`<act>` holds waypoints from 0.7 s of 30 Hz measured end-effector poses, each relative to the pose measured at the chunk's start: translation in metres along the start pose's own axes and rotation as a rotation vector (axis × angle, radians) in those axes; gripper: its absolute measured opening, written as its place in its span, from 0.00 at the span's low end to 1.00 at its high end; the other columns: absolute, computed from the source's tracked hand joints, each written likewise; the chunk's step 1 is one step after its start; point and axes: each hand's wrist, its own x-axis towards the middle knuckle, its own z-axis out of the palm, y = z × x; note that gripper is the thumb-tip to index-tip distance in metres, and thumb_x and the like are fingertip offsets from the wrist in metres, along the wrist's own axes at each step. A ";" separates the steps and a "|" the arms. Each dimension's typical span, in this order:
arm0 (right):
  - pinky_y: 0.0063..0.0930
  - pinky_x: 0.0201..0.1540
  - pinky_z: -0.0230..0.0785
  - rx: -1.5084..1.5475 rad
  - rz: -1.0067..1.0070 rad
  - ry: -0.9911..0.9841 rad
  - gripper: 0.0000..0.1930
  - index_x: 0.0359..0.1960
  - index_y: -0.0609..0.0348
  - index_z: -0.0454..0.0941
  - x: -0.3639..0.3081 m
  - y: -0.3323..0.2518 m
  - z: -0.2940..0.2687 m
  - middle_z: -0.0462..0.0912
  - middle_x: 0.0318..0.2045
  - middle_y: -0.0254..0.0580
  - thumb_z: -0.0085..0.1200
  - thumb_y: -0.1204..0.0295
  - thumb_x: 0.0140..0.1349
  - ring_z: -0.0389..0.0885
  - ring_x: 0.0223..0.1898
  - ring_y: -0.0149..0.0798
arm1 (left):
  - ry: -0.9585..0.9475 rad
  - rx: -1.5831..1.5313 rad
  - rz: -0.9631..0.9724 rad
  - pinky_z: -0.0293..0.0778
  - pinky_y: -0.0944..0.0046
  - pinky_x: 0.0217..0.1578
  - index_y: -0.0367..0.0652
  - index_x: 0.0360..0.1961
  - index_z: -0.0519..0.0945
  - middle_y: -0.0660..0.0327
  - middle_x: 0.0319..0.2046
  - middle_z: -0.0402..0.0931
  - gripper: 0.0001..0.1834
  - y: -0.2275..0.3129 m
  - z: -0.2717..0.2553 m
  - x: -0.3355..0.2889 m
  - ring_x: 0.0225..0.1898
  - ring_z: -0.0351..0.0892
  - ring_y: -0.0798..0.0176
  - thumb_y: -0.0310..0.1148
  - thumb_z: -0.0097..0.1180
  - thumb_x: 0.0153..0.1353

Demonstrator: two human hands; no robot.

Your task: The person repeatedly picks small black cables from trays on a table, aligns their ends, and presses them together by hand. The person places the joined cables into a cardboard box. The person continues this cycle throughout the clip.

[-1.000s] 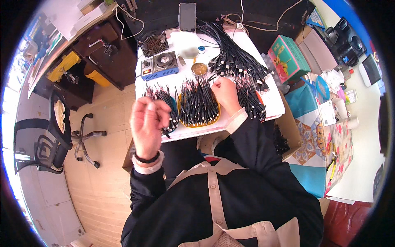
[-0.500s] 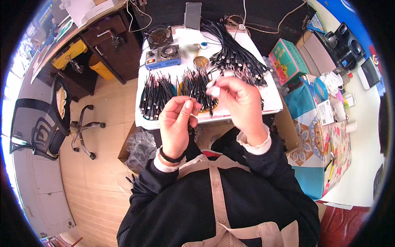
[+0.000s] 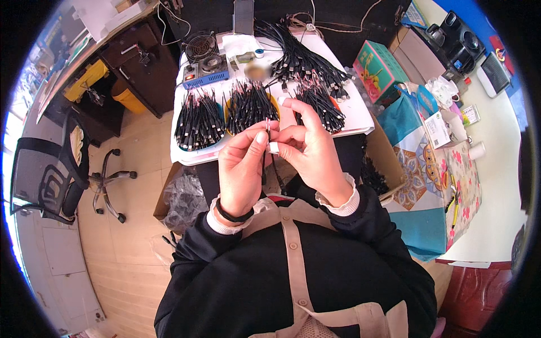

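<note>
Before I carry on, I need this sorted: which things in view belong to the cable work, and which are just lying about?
Belongs, it seems:
black cable, between left hand and right hand
cable bundles
blue-sided device

Probably just lying about:
green-and-pink box
swivel chair
yellow bin

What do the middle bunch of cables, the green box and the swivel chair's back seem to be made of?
Middle bunch of cables: probably plastic or rubber coating, dull black and flexible-looking; bright tips suggest metal.
Green box: likely printed card, perhaps glossy, judging by flat panels and crisp edges.
Chair back: apparently black mesh, being partly see-through.
</note>
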 end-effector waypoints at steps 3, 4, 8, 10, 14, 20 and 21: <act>0.18 0.37 0.70 0.024 -0.001 0.015 0.29 0.61 0.61 0.61 -0.003 0.000 -0.001 0.82 0.29 0.37 0.59 0.82 0.57 0.79 0.32 0.25 | -0.014 0.060 0.010 0.75 0.69 0.43 0.35 0.46 0.77 0.60 0.41 0.78 0.11 0.000 0.001 -0.003 0.41 0.76 0.71 0.30 0.47 0.70; 0.19 0.35 0.70 0.037 0.003 0.019 0.27 0.58 0.61 0.65 -0.003 0.000 -0.003 0.82 0.29 0.38 0.59 0.82 0.56 0.79 0.31 0.25 | -0.005 0.122 0.006 0.74 0.70 0.42 0.35 0.46 0.77 0.62 0.39 0.78 0.11 0.000 0.001 -0.003 0.40 0.76 0.72 0.30 0.47 0.70; 0.16 0.30 0.68 0.020 -0.152 0.077 0.13 0.44 0.63 0.77 -0.002 0.002 -0.011 0.81 0.29 0.36 0.60 0.80 0.56 0.77 0.28 0.23 | 0.039 0.317 0.213 0.68 0.74 0.31 0.35 0.44 0.77 0.66 0.34 0.77 0.10 -0.005 0.007 -0.007 0.32 0.73 0.76 0.29 0.48 0.69; 0.15 0.28 0.66 -0.006 -0.157 0.111 0.07 0.37 0.64 0.79 -0.003 0.003 -0.013 0.79 0.29 0.34 0.60 0.80 0.57 0.74 0.26 0.21 | 0.014 0.370 0.225 0.66 0.76 0.28 0.35 0.41 0.77 0.67 0.29 0.75 0.08 -0.005 0.008 -0.009 0.28 0.69 0.77 0.29 0.49 0.69; 0.16 0.28 0.66 -0.029 -0.188 0.105 0.05 0.36 0.64 0.79 -0.006 0.002 -0.011 0.78 0.29 0.34 0.59 0.80 0.57 0.74 0.27 0.21 | 0.009 0.365 0.221 0.62 0.78 0.27 0.34 0.39 0.77 0.67 0.27 0.75 0.07 -0.004 0.013 -0.013 0.24 0.65 0.78 0.28 0.50 0.69; 0.15 0.31 0.66 0.285 -0.129 0.090 0.04 0.35 0.64 0.79 -0.007 0.001 -0.005 0.79 0.31 0.33 0.58 0.80 0.59 0.74 0.28 0.21 | -0.028 0.071 0.166 0.61 0.78 0.25 0.35 0.39 0.76 0.65 0.29 0.77 0.06 -0.003 0.015 -0.016 0.24 0.64 0.78 0.28 0.50 0.68; 0.14 0.32 0.66 0.374 -0.107 0.078 0.04 0.35 0.64 0.79 -0.008 0.001 -0.005 0.79 0.31 0.33 0.58 0.80 0.59 0.74 0.29 0.21 | -0.031 0.075 0.167 0.61 0.78 0.25 0.35 0.39 0.76 0.65 0.29 0.77 0.06 -0.003 0.015 -0.017 0.24 0.64 0.78 0.27 0.50 0.68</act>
